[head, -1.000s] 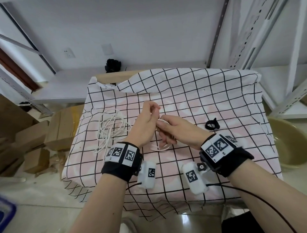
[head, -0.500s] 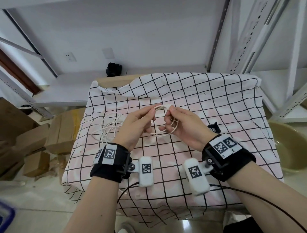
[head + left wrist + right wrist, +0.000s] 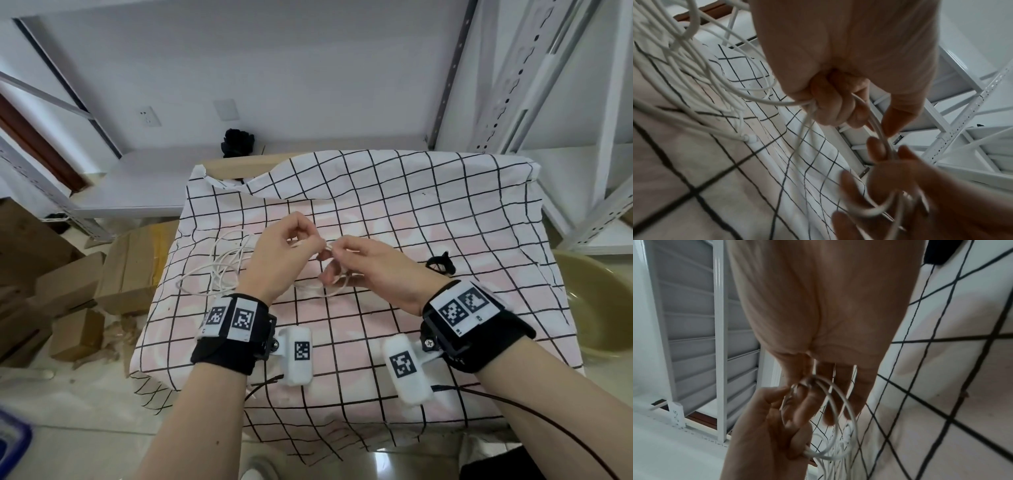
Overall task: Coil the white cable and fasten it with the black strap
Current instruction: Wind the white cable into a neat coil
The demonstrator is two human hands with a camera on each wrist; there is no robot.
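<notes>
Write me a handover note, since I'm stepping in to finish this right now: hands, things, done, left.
Left hand: grips the white cable and feeds it in.
Right hand: pinches the small coil begun between the two hands.
Black strap: lies untouched on the checked cloth, to the right of the right hand.
Done: a few loops wound.
Left: wind in the loose tangle on the cloth left of the left hand, then strap the coil.

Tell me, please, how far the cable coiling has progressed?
Done: a few small loops, held by the right hand. In hand: the left hand feeds more white cable. Left: most cable lies loose on the cloth; the black strap lies untouched.
</notes>
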